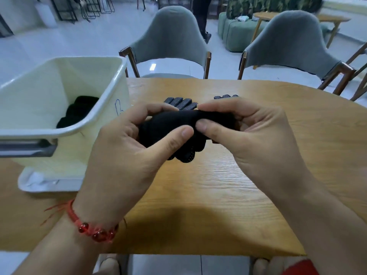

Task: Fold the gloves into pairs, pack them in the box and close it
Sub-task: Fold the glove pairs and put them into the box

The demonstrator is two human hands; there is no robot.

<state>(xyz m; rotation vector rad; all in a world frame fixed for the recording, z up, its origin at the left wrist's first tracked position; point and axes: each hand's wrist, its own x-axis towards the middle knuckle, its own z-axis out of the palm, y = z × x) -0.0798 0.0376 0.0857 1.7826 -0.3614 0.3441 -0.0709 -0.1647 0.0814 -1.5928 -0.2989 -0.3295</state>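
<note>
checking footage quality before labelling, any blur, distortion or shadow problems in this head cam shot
Head view: wide-angle bending curves the table edge and tilts the box; the chairs and room behind are soft; both hands cast a dark shadow on the near tabletop; the black gloves held by the left hand and right hand show little detail beyond pale dots at the fingertips.
</note>
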